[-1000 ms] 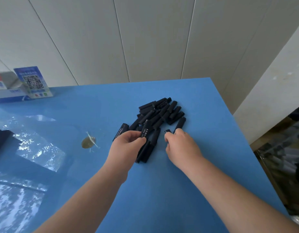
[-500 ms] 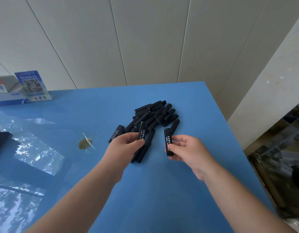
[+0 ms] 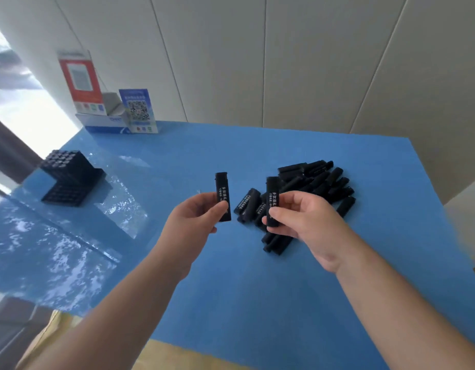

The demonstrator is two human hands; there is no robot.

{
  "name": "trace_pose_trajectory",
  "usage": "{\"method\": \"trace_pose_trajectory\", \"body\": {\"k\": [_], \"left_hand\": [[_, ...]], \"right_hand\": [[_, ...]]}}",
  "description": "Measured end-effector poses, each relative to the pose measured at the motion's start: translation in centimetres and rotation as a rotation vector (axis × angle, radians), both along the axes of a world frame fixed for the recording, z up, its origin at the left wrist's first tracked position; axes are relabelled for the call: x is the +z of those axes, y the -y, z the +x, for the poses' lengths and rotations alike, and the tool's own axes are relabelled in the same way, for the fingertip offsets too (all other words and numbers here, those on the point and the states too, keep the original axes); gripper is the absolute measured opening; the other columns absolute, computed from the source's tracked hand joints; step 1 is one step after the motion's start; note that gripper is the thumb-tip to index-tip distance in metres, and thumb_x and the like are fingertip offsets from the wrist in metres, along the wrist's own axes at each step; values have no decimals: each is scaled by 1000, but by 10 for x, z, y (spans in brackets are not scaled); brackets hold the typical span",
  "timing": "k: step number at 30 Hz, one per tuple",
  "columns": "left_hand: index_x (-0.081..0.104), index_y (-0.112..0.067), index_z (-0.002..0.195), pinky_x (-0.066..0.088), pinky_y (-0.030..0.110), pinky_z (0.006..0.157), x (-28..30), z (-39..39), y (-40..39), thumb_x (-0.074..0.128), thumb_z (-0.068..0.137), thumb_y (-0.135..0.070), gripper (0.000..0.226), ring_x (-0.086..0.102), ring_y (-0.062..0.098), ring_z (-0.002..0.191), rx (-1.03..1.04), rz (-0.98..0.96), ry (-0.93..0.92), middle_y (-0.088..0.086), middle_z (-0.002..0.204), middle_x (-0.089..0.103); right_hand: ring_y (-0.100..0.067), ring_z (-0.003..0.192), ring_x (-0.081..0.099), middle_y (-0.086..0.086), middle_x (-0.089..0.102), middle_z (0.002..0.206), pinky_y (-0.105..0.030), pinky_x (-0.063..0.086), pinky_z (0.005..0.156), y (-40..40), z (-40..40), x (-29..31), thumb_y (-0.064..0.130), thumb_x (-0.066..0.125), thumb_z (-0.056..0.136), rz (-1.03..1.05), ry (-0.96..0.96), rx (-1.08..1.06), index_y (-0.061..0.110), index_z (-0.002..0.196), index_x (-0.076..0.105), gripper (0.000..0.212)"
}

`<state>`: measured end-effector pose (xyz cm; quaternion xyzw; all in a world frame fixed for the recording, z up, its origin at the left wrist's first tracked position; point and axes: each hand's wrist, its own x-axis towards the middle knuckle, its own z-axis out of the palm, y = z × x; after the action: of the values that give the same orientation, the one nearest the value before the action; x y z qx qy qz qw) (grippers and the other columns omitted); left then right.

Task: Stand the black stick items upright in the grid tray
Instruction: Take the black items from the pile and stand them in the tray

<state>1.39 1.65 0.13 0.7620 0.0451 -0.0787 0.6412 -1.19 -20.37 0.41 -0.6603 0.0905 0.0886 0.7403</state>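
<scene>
Item 1. Left hand (image 3: 196,217): it is pinching one black stick (image 3: 222,196) between thumb and curled fingers, gripping the lower half and keeping the stick upright in the air above the blue table (image 3: 257,289). The upright hold probably suits dropping it end-first into a cell.

Item 2. Right hand (image 3: 300,222): its thumb and fingers are clamping a second black stick (image 3: 272,201), also upright, with white lettering facing the camera. It is hovering just over the near-left edge of the pile.

Item 3. Pile of black sticks (image 3: 311,188): lying flat and overlapping, right of centre on the table (a loose heap, count not readable). It is sitting within easy reach of both hands, which likely explains one stick per hand.

Item 4. Grid tray (image 3: 70,180): a black block with rows of square cells, standing at the far left, well apart from the pile and both hands. Whether any cell is filled cannot be told.

Item 5. Card stand (image 3: 116,113): holding a red sign and a blue QR sign, sitting at the far-left table edge against the wall, beyond the tray.

Status: both sticks are lifted; carrying left to the tray is the step remaining.
</scene>
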Motion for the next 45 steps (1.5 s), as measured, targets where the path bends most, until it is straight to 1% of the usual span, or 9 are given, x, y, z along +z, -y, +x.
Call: {"method": "trace_pose_trajectory", "body": {"k": [3,7,15,19,25,31,36,41,45], "left_hand": [[74,-35,97,46,9,60,4,-4,-33,69,90,-30,10,65,-5,71,45,27,51,-15,86,76],[74,-34,93,43,5,57,4,-11,-82,69,91,-23,13,64,-8,66,76,-4,88,-14,83,76],[75,-29,99,50,11,70,8,-39,-227,70,91,-15,16,73,7,84,75,-31,79,-6,89,78],[76,-37,95,57,17,76,13,-47,-303,71,90,-18,20,74,9,86,60,13,78,-7,89,78],[74,-40,97,48,10,68,15,-47,-384,70,91,-24,18,71,1,86,116,-16,81,-11,93,77],[72,-45,97,46,31,80,7,-35,-423,70,88,-33,15,70,1,88,144,-22,64,-14,95,76],[73,-42,98,50,28,78,4,-7,-440,71,90,-28,16,71,6,88,116,-15,58,-12,96,76],[76,-33,93,48,9,62,8,38,-454,74,89,-20,14,71,2,80,105,-11,39,-7,90,78],[76,-27,92,47,7,62,20,83,-470,75,87,-16,13,71,1,78,83,16,38,-5,88,78]], "right_hand": [[-21,92,75,-7,78,97,-31,60,76,-29,11,7,15,68,94,-37,-20,69,12,98,75,9],[-20,90,75,-5,78,95,-32,61,79,-82,20,12,17,70,94,-92,-3,119,11,100,75,11],[-23,92,75,-8,79,96,-30,61,80,-230,20,18,13,71,92,-117,1,213,6,102,73,13],[-25,91,76,-7,79,94,-35,61,85,-305,18,14,14,77,87,-121,48,196,9,99,73,13],[-22,91,76,-3,79,96,-43,56,95,-387,20,6,22,78,87,-159,66,233,18,95,77,9],[-20,90,76,-1,79,95,-42,56,95,-424,32,1,23,75,90,-152,84,197,21,92,78,4],[-19,89,76,-2,79,95,-38,59,91,-439,55,-5,21,76,89,-145,88,180,20,97,76,8],[-17,86,75,1,79,93,-36,59,88,-457,96,-17,24,79,86,-140,82,146,22,95,77,10],[-10,86,75,5,79,92,-26,58,80,-471,132,-17,24,79,86,-138,96,138,24,97,76,11]]}}
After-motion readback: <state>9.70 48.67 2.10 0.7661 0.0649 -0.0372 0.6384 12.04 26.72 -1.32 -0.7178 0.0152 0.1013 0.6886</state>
